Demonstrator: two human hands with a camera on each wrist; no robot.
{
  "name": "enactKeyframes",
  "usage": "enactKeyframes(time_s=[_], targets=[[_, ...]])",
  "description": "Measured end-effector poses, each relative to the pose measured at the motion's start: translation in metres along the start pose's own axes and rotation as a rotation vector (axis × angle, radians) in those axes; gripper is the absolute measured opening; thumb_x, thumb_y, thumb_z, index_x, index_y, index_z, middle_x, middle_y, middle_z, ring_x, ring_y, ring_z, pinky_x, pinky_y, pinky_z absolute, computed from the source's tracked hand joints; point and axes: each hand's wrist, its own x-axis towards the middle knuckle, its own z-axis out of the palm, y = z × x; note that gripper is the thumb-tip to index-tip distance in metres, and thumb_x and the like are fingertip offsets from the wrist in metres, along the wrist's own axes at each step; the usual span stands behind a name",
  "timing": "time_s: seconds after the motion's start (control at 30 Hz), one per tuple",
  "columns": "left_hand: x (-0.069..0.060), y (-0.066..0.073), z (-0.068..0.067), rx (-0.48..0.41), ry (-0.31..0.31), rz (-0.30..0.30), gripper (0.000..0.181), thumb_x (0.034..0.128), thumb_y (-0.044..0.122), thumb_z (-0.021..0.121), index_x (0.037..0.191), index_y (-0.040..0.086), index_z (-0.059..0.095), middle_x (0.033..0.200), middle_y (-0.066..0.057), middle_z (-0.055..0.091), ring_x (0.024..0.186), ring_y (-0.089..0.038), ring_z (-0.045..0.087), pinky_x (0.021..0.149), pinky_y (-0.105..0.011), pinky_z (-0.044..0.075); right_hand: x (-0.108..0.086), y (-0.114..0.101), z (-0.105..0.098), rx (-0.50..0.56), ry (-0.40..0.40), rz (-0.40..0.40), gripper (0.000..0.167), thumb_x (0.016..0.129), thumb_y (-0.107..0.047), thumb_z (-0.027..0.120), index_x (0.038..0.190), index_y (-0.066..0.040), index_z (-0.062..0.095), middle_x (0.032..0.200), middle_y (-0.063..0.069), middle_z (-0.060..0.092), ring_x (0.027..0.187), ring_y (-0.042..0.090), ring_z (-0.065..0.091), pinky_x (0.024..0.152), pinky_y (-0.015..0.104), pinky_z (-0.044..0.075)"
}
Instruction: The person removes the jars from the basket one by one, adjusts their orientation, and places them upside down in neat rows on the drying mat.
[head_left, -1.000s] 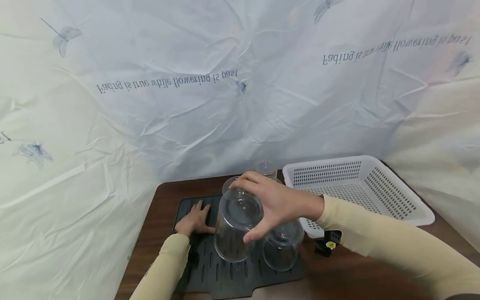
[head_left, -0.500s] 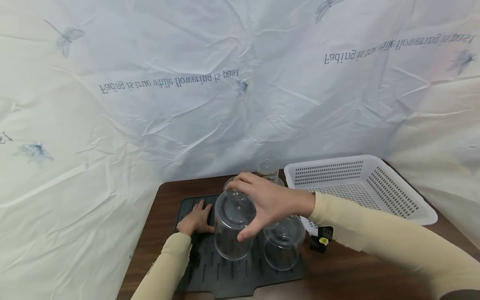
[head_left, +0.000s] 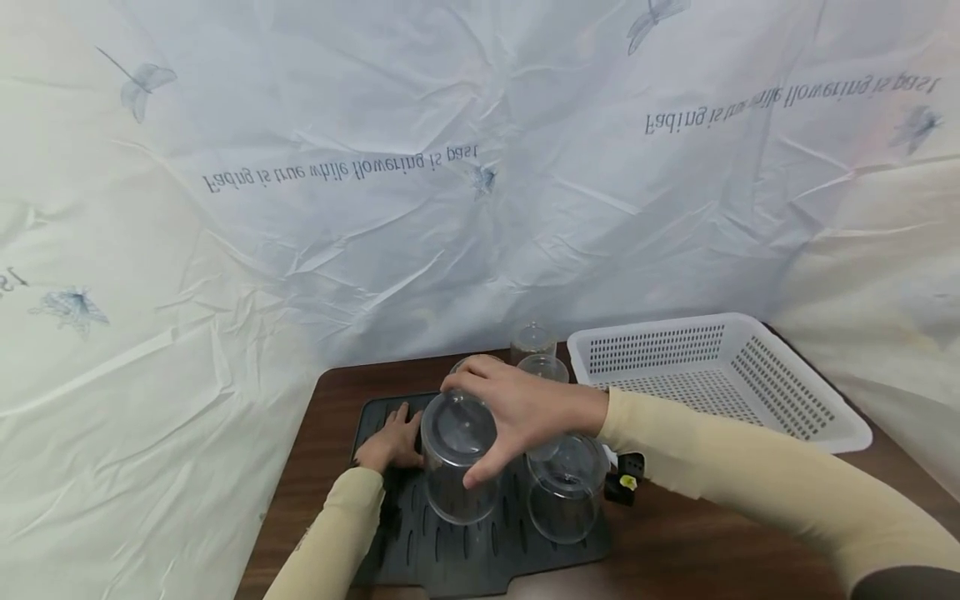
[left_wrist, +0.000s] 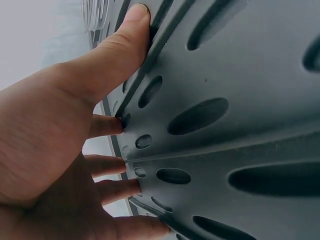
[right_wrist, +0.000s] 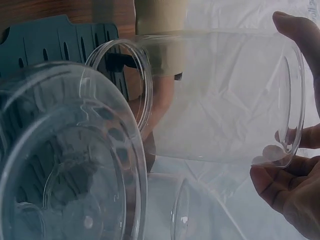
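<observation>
A tall clear glass jar is upside down over the dark grey drying mat. My right hand grips the jar from above, thumb and fingers spread around its base. Whether the jar's rim touches the mat cannot be told. My left hand rests at the mat's left side; in the left wrist view its fingers lie along the mat's edge and the thumb presses on top. To the right of the held jar, a second upturned glass jar stands on the mat.
Smaller clear glasses, one at the back and one closer, stand behind my right hand. Another behind its fingers is mostly hidden. A white perforated basket stands at the right of the brown wooden table. A printed white sheet hangs behind.
My right hand has moved a little to the left with the glass jar, bringing it closer to my left hand. The left hand has stayed on the mat.
</observation>
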Motion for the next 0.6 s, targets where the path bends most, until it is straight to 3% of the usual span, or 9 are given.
enactKeyframes(time_s=[0.27, 0.6], targets=[[0.002, 0.0, 0.001, 0.045, 0.006, 0.001, 0.094, 0.0771, 0.038, 0.083, 0.15, 0.004, 0.035, 0.158, -0.03, 0.015, 0.143, -0.05, 0.02, 0.105, -0.068, 0.031, 0.002, 0.002, 0.005, -0.018, -0.039, 0.009, 0.093, 0.07, -0.063, 0.078, 0.144, -0.019, 0.043, 0.136, -0.001, 0.042, 0.121, 0.013, 0.043, 0.096, 0.034, 0.047], [0.004, 0.0, 0.001, 0.039, -0.015, -0.026, 0.093, 0.0785, 0.035, 0.082, 0.152, 0.007, 0.032, 0.159, -0.027, 0.013, 0.145, -0.048, 0.017, 0.106, -0.068, 0.03, 0.011, 0.003, 0.014, -0.075, -0.106, 0.026, 0.097, 0.07, -0.069, 0.074, 0.146, -0.019, 0.04, 0.136, 0.0, 0.043, 0.12, 0.013, 0.044, 0.096, 0.03, 0.047]])
